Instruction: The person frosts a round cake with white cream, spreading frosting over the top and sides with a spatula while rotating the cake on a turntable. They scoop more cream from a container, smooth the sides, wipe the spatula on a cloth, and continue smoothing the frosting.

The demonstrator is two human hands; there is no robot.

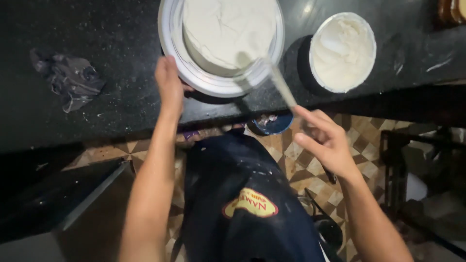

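Head view: one moment at a dark stone counter.
Cake [228,31]: round, white, coated all over – sits on a metal turntable [171,46] near the counter's front edge.
Coating: top and the side in view are covered; the top shows creases, so smoothing looks unfinished.
Spatula [272,75]: long thin blade, blurred, tip at the cake's near side.
Right hand [326,140]: fingers pinching the spatula handle.
Left hand [170,85]: fingers pressed together, resting on the turntable rim.
Tub of cream [342,52]: white, open, just right of the turntable – partly used.
Cloth [68,77]: dark, crumpled, well left.
Apron [242,194]: dark, spattered white.
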